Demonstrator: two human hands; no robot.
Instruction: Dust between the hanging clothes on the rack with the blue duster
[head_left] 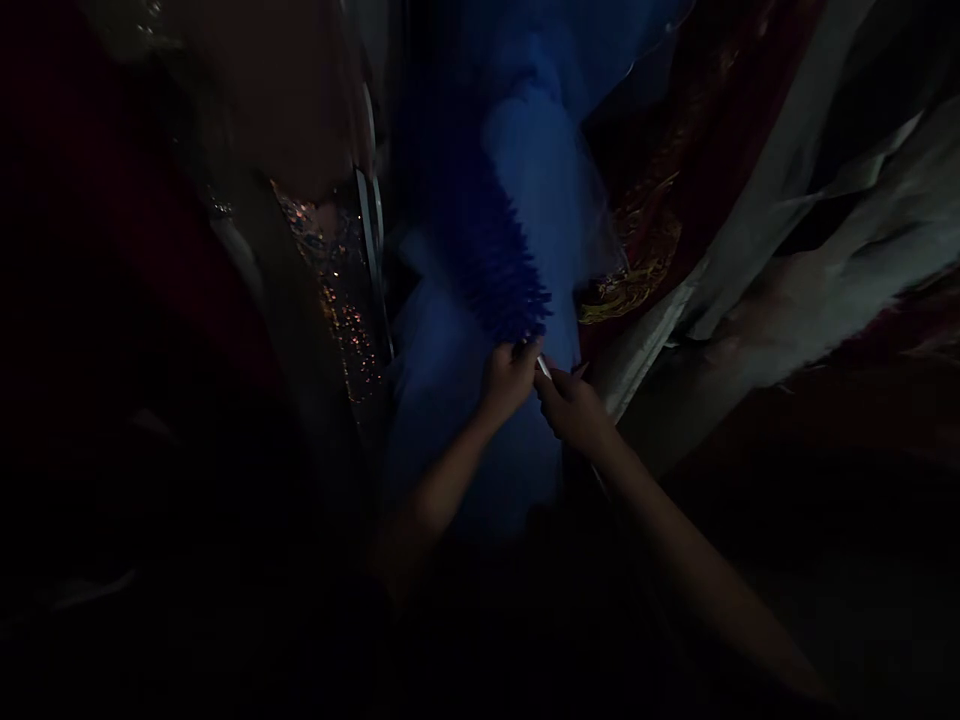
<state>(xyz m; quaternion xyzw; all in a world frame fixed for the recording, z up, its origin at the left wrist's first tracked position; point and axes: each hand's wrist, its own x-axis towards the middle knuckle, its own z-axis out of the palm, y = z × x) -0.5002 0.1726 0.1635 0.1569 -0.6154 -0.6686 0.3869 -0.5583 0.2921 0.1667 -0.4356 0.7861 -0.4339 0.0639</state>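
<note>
Both of my hands are on a blue duster (pixel 501 262) with a shaggy, finger-like head that points up and away from me. My left hand (pixel 512 378) is closed at the base of the head. Just below and to the right, my right hand (pixel 576 408) is wrapped round the duster's thin pale handle (pixel 543 367). A thin line continuing below my right hand may be the lower handle, but the dark hides most of it. Behind the duster hangs a light blue gauzy garment (pixel 536 180); whether the head touches it I cannot tell.
Sequinned fabric (pixel 349 340) hangs at the left, beside dark red cloth (pixel 150 220). On the right are a red fabric with gold trim (pixel 634 290) and pale, sheer cloth (pixel 817 310). The lower part of the view is nearly black.
</note>
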